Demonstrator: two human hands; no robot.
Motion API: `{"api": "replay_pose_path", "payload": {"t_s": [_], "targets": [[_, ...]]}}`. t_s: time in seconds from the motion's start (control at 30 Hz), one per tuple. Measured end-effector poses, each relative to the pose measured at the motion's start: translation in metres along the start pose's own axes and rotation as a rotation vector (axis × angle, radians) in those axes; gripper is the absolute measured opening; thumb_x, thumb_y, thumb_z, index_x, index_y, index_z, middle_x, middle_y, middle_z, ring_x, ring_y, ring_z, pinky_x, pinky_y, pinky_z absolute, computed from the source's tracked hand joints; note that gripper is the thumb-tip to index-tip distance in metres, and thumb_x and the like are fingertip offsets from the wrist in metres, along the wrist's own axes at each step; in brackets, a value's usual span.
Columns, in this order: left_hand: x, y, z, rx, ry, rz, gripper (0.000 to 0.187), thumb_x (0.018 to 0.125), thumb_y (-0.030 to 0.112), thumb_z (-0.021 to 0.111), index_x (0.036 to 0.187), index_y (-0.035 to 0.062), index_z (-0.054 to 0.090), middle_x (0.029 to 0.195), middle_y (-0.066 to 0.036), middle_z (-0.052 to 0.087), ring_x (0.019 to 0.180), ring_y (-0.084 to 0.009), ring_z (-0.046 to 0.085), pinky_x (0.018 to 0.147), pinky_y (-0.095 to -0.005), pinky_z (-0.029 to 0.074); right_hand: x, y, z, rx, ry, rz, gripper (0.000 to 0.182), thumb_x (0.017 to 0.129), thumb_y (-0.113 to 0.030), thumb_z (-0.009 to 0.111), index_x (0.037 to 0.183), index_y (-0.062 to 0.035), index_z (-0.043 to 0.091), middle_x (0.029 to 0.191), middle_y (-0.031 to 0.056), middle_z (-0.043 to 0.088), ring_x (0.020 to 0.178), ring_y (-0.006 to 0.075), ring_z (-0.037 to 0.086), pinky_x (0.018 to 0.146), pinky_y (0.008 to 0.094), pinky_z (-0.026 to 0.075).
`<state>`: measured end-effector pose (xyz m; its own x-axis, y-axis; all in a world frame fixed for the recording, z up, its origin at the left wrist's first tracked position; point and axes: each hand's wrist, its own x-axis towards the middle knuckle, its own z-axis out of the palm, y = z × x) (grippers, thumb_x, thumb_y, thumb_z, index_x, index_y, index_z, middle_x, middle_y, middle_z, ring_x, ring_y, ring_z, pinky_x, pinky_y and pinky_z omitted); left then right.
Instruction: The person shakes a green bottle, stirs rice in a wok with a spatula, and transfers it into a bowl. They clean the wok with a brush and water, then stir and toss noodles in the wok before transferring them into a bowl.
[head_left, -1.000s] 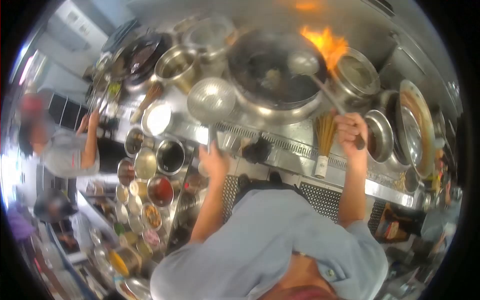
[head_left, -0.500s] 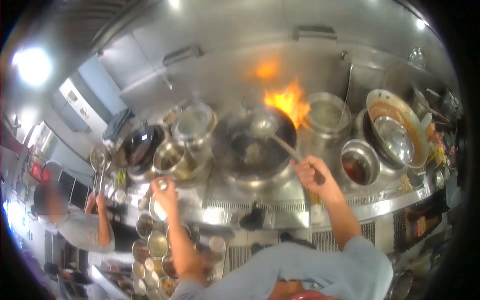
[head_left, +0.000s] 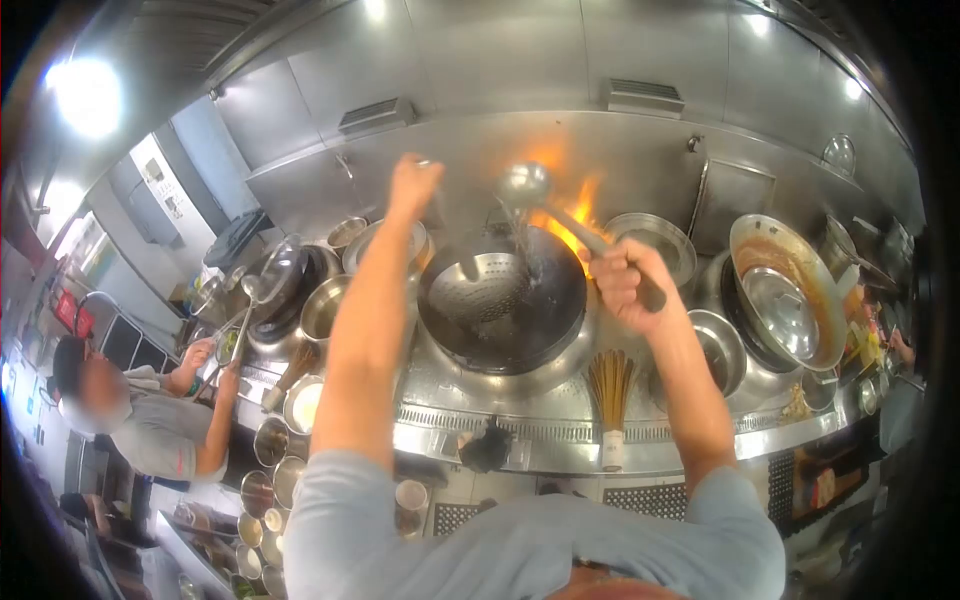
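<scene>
My right hand (head_left: pixel 630 280) grips the handle of a ladle (head_left: pixel 525 185) raised over the back of the wok (head_left: pixel 520 340). Liquid streams down from the ladle into the wok. A perforated metal strainer (head_left: pixel 475 290) lies inside the wok, tilted. My left hand (head_left: pixel 413 187) is raised behind and left of the wok, its fingers closed round something small and shiny that I cannot make out. Orange flames (head_left: pixel 583 215) rise at the wok's back right edge.
Metal pots (head_left: pixel 325 308) stand left of the wok. A bamboo brush (head_left: pixel 610 395) lies at the front right. A large pan holding a metal bowl (head_left: pixel 780 305) is at the right. At the left, a person (head_left: pixel 155 430) handles a long utensil.
My left hand has risen from the front left to behind the wok. The ladle has lifted and now spills liquid. The strainer now shows in the wok. The flames have shrunk.
</scene>
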<state>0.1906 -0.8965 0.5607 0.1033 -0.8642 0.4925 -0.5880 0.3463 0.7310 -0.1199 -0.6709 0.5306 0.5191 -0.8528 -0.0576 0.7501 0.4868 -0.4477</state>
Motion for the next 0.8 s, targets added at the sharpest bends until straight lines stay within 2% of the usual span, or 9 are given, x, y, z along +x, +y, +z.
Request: {"api": "replay_pose_path", "payload": {"t_s": [0.1,0.23,0.33,0.43,0.5,0.57,0.63,0.73,0.8], "targets": [[0.031,-0.085,0.097,-0.177,-0.074,0.075,0.04,0.07,0.015,0.065,0.103,-0.0045,0.055,0.086,-0.017,0.064,0.074,-0.0233,0.062,0.064,-0.0346,0.049,0.012,-0.012,0.012,0.026,-0.108,0.007,0.03,0.089,-0.009,0.045,0.11,0.0123,0.048,0.066,-0.0019,0.047,0.045,0.0053,0.045,0.038,0.02,0.038],[0.003,-0.039,0.116,-0.443,0.046,-0.076,0.036,0.071,0.01,0.063,0.103,-0.0019,0.054,0.077,-0.014,0.063,0.066,-0.0201,0.061,0.057,-0.0334,0.047,0.02,-0.022,0.033,-0.029,-0.162,-0.003,0.03,0.089,-0.009,0.045,0.11,0.0126,0.047,0.066,-0.0016,0.046,0.046,0.0059,0.046,0.039,0.0211,0.04],[-0.013,-0.034,0.128,-0.364,0.021,-0.163,0.035,0.072,0.014,0.063,0.101,-0.0037,0.057,0.078,-0.015,0.064,0.068,-0.0215,0.063,0.057,-0.0344,0.048,0.023,-0.027,0.05,-0.064,-0.098,-0.023,0.028,0.089,-0.009,0.044,0.109,0.0114,0.048,0.065,-0.0018,0.046,0.045,0.0056,0.045,0.038,0.0212,0.039],[-0.014,-0.063,0.163,-0.229,0.047,-0.078,0.032,0.072,0.018,0.065,0.091,-0.007,0.061,0.077,-0.017,0.066,0.068,-0.021,0.064,0.059,-0.0352,0.049,0.028,-0.03,0.063,-0.145,-0.082,-0.01,0.025,0.088,-0.008,0.045,0.106,0.0095,0.049,0.065,-0.0029,0.045,0.045,0.0045,0.043,0.038,0.0209,0.037],[0.004,-0.113,0.192,-0.115,-0.13,0.092,0.032,0.071,0.021,0.066,0.085,-0.0079,0.063,0.077,-0.017,0.067,0.067,-0.0223,0.065,0.061,-0.0374,0.05,0.031,-0.03,0.07,-0.258,-0.028,-0.056,0.014,0.086,-0.007,0.05,0.095,0.0035,0.05,0.063,-0.003,0.046,0.045,0.0037,0.043,0.038,0.0194,0.036],[0.008,-0.115,0.193,-0.133,-0.219,0.029,0.032,0.071,0.023,0.068,0.079,-0.0078,0.064,0.073,-0.017,0.067,0.064,-0.0244,0.065,0.063,-0.0395,0.05,0.032,-0.028,0.076,-0.352,0.019,-0.088,0.007,0.085,-0.007,0.052,0.086,-0.0009,0.05,0.063,-0.0032,0.046,0.046,0.0034,0.044,0.038,0.0186,0.034],[0.004,-0.089,0.181,-0.286,-0.229,-0.261,0.031,0.071,0.024,0.07,0.074,-0.0067,0.064,0.068,-0.016,0.065,0.059,-0.0272,0.064,0.064,-0.0415,0.051,0.033,-0.025,0.083,-0.428,0.062,-0.114,0.007,0.085,-0.008,0.054,0.081,-0.0036,0.051,0.062,-0.0032,0.047,0.046,0.0035,0.044,0.038,0.0187,0.033],[0.047,-0.11,0.197,-0.358,-0.299,-0.243,0.031,0.073,0.019,0.07,0.085,-0.0072,0.061,0.08,-0.019,0.066,0.071,-0.0311,0.066,0.069,-0.0455,0.05,0.042,-0.026,0.07,-0.515,0.085,-0.128,0.013,0.084,-0.009,0.056,0.074,-0.006,0.05,0.061,-0.0021,0.047,0.047,0.0063,0.045,0.04,0.021,0.034],[0.057,-0.097,0.196,-0.189,-0.05,-0.157,0.032,0.076,0.015,0.068,0.094,-0.0065,0.054,0.091,-0.02,0.063,0.082,-0.0338,0.064,0.074,-0.0464,0.048,0.045,-0.026,0.06,-0.568,0.06,-0.192,0.015,0.081,-0.01,0.058,0.07,-0.0049,0.05,0.058,0.0008,0.048,0.045,0.0106,0.046,0.04,0.0246,0.037]]}}
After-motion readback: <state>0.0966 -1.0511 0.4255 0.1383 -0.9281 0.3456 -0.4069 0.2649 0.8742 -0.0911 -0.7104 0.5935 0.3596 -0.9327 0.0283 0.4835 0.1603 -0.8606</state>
